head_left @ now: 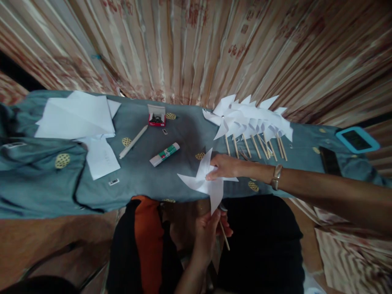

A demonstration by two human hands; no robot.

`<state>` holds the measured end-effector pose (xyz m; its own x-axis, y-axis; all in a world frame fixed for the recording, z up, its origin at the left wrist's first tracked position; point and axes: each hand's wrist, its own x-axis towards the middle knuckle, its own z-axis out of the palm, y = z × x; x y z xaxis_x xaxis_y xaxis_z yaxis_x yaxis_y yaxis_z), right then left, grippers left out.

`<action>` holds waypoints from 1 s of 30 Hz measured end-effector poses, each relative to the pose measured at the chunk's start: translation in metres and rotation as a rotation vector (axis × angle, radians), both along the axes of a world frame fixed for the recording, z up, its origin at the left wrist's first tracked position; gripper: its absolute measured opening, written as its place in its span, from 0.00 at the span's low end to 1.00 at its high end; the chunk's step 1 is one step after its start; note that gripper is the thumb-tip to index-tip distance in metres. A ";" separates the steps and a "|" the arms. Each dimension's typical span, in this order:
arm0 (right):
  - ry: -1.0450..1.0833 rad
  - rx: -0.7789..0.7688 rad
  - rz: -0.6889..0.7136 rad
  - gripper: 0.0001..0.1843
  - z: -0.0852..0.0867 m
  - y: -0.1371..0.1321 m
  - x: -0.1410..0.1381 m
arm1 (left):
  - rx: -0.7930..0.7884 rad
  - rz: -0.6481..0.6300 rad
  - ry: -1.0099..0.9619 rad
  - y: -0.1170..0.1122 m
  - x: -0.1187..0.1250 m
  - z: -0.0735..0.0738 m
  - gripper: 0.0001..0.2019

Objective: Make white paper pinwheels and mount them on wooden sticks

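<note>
A white paper pinwheel (pixel 201 185) is held over the near edge of the cloth-covered table, its folded blades spread. My right hand (pixel 225 166) is closed on the paper close to its middle, the fingertips partly hidden. Below it, my left hand (pixel 208 228) has its fingers wrapped around a thin wooden stick (pixel 226 239), just under the lowest blade. A dull metal piece (pixel 223 207) shows beside the left fingers, too unclear to name. Beyond my right hand lies a row of finished-looking pinwheels (pixel 254 118) with their sticks pointing toward me.
White paper sheets (pixel 76 116) are piled at the left. Near the middle lie an open red box (pixel 157 118) of small dark items, a white stick-like pen (pixel 133 142) and a glue stick (pixel 164 154). A blue-framed device (pixel 357 139) and a dark phone-like object (pixel 330 161) lie right.
</note>
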<state>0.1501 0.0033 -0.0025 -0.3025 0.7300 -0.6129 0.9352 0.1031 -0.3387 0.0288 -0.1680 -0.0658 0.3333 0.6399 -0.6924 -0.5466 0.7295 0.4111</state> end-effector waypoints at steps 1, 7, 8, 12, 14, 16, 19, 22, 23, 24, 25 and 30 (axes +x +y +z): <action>0.008 -0.001 0.004 0.17 0.000 0.000 0.002 | 0.010 0.005 0.004 -0.001 0.000 -0.001 0.30; 0.249 -0.074 -0.024 0.27 0.002 -0.002 0.018 | 0.088 0.007 0.052 -0.004 -0.001 0.003 0.29; 0.284 -0.077 -0.052 0.27 0.003 -0.003 0.022 | 0.098 0.004 0.058 -0.003 -0.001 0.004 0.29; 0.409 -0.024 -0.189 0.28 0.007 -0.009 0.034 | 0.141 -0.006 0.074 -0.003 0.000 0.010 0.28; 0.484 0.058 -0.268 0.26 0.010 -0.016 0.040 | 0.157 0.003 0.081 -0.002 -0.001 0.014 0.27; 0.561 0.167 -0.357 0.24 0.012 -0.025 0.045 | 0.173 0.021 0.083 0.001 -0.002 0.019 0.27; 0.671 0.345 -0.497 0.23 0.012 -0.042 0.052 | 0.199 0.048 0.086 0.006 -0.005 0.030 0.27; 0.767 0.507 -0.630 0.22 0.009 -0.058 0.058 | 0.248 0.064 0.097 0.011 -0.007 0.042 0.26; 0.792 0.543 -0.677 0.22 0.007 -0.063 0.059 | 0.272 0.064 0.103 0.013 -0.008 0.045 0.25; 0.807 0.579 -0.723 0.21 0.005 -0.066 0.060 | 0.297 0.062 0.111 0.015 -0.009 0.047 0.25; 0.822 0.606 -0.757 0.21 0.003 -0.068 0.059 | 0.321 0.055 0.121 0.017 -0.010 0.050 0.25; 0.923 0.720 -0.839 0.20 -0.001 -0.064 0.047 | 0.489 0.016 0.232 0.037 -0.018 0.061 0.22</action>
